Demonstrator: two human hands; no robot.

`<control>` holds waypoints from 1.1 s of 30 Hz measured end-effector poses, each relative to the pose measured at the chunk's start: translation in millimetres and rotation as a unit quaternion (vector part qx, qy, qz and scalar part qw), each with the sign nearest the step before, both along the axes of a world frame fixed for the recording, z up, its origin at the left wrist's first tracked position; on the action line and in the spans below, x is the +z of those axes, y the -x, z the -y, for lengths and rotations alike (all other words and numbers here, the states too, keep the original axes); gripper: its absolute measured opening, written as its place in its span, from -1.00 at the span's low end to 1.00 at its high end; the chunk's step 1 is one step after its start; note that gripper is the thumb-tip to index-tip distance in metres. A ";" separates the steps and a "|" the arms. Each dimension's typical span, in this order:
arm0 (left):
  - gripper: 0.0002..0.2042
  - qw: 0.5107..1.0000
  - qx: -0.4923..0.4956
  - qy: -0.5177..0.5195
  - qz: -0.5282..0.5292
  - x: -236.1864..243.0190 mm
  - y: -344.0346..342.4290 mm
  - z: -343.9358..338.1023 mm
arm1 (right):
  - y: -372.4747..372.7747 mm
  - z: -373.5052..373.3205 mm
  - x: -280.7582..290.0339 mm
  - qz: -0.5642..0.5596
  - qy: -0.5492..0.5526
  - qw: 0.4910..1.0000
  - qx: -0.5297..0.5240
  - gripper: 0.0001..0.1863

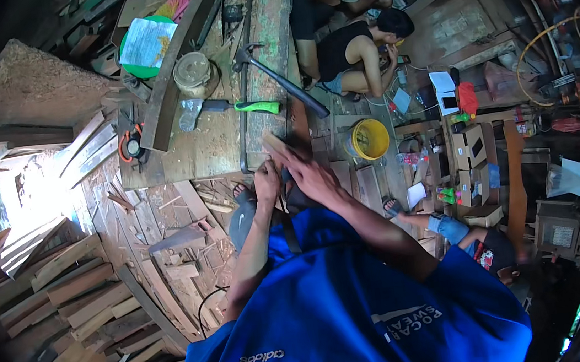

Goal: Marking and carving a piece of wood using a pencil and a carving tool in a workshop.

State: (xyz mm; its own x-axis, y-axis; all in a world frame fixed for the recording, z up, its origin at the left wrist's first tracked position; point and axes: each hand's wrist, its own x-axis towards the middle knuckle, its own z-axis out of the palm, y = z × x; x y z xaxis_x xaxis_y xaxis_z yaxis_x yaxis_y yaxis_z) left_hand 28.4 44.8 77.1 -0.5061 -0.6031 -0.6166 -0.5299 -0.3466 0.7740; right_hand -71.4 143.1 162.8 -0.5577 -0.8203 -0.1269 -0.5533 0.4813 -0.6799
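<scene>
Near the bench's front edge, my right hand [304, 176] is closed on a small pale wooden block [273, 142], tilted over the bench top [195, 163]. My left hand [267, 183] is closed just below it, at the edge; what its fingers hold is too small to make out. A long dark metal bar [244, 140], bent at its near end, lies beside both hands. Beyond them are a claw hammer [290, 91] and a green-handled tool [256, 107] with a dark blade.
Bench holds a curved timber [165, 102], round tin [195, 74] and green tray [142, 73]. Right: yellow bucket [369, 138], cardboard boxes [468, 146], crouching people [362, 58]. Another person [480, 249] is at lower right. Wood offcuts [81, 298] cover the lower left floor.
</scene>
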 end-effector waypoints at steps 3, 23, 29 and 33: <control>-0.50 0.997 0.001 0.071 0.041 19.8 15.0 -6.0 | 15.1 18.7 -15.4 -0.021 -0.062 0.998 -0.025 -0.46; -0.68 0.886 -0.035 0.417 0.198 37.1 13.6 -29.2 | 18.7 -11.0 8.0 0.044 0.104 0.986 0.121 -0.45; -0.71 0.904 -0.012 0.378 0.198 38.6 16.5 -31.0 | 31.0 40.8 -0.8 0.016 -0.051 0.996 0.073 -0.47; -0.69 0.912 0.001 0.359 0.198 37.8 20.8 -27.4 | 26.4 -3.1 14.4 0.107 0.054 0.986 0.115 -0.45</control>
